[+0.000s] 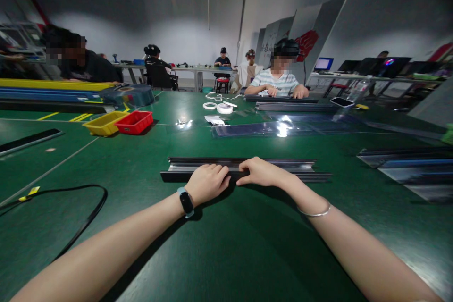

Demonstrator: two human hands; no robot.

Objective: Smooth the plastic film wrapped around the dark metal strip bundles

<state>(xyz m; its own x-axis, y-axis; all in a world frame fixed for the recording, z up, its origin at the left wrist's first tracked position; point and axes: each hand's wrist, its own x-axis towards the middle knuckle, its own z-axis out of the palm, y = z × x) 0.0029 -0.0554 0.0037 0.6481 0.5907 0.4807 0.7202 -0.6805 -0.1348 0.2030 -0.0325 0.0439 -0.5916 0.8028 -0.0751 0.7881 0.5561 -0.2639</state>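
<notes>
A long black metal profile with a silvery inner channel lies crosswise on the green table in front of me. My left hand is closed over its near wall, fingers curled into the channel, left of the middle. Just to the right, my right hand grips the same wall, with the thumb on the near side and the fingers bent over the top. A small gap separates the two hands. The fingertips inside the channel are partly hidden.
Yellow bin and red bin stand at the left beyond the profile. Clear plastic strips and white tape rolls lie farther back. More profiles are at the right, a black cable at the left. A co-worker sits opposite.
</notes>
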